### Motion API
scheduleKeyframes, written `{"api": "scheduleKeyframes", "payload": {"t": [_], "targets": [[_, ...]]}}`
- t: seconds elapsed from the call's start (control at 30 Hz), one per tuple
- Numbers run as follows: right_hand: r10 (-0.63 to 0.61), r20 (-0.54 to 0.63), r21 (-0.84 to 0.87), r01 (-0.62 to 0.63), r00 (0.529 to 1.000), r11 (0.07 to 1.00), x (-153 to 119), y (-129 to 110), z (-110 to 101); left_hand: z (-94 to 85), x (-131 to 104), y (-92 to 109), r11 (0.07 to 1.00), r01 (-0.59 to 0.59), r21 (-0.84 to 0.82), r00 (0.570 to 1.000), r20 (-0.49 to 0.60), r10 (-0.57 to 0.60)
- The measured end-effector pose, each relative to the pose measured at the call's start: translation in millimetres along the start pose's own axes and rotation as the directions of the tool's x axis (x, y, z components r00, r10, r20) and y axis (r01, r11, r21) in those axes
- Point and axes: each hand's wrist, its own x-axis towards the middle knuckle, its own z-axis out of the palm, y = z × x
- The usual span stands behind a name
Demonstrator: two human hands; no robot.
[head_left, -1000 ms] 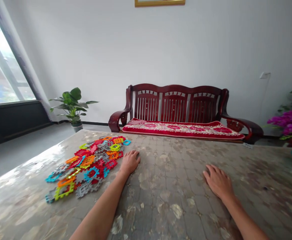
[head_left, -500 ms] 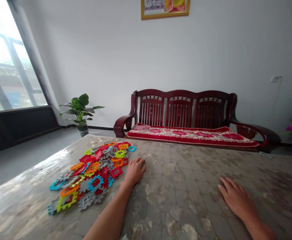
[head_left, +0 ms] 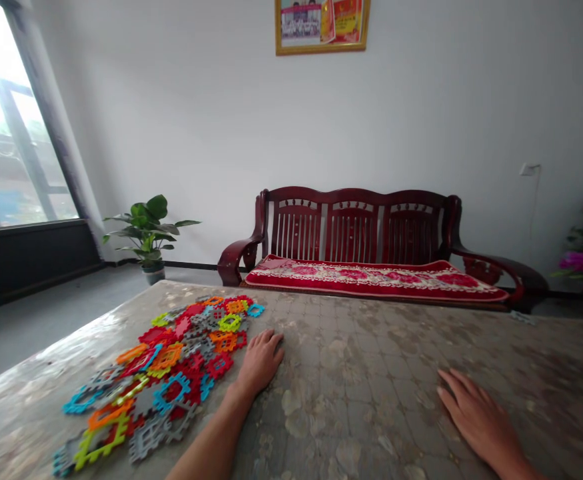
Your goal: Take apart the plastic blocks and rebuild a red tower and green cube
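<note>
Right hand (head_left: 482,420) shifted outward, toothed pieces (head_left: 191,363) heaped, bench (head_left: 354,197) beyond table (head_left: 351,380)

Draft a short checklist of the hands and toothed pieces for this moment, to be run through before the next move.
1. Both hands in view: ok; the left hand and right hand are both visible.
2. Hands unloaded: cannot tell; no piece shows in either, but the undersides are hidden.
3. Right hand apart from the pile: ok; it is over on the table's right side.
4. Left hand not touching the pile: cannot tell; it is very close to the nearest pieces.
5. Toothed pieces spread out singly: not ok; most overlap in a mixed-colour heap.
</note>
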Motion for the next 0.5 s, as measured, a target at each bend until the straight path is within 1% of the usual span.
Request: {"api": "scheduleKeyframes", "payload": {"t": [0.1,0.2,0.3,0.4,0.5], "targets": [[-0.024,-0.045,-0.024,0.023,0.999,0.999,2,-4,-2,-1.3,0,2,1.000,0.011,0.006,1.000,0.018,-0.011],[-0.129,-0.081,0.028,0.131,0.988,0.991,5,-13,-4,-0.4,-1,4,1.000,0.020,0.024,1.000,-0.003,-0.020],[-0.217,-0.063,0.114,0.223,0.974,0.968,8,-29,-5,1.6,-3,5,0.997,0.043,0.059,0.999,-0.030,-0.041],[-0.211,-0.030,0.142,0.213,0.977,0.967,11,-48,-7,3.2,-5,6,0.990,0.086,0.108,0.996,-0.048,-0.081],[-0.195,-0.033,0.092,0.198,0.980,0.976,16,-62,-12,3.8,-6,6,0.985,0.111,0.131,0.993,-0.055,-0.104]]}}
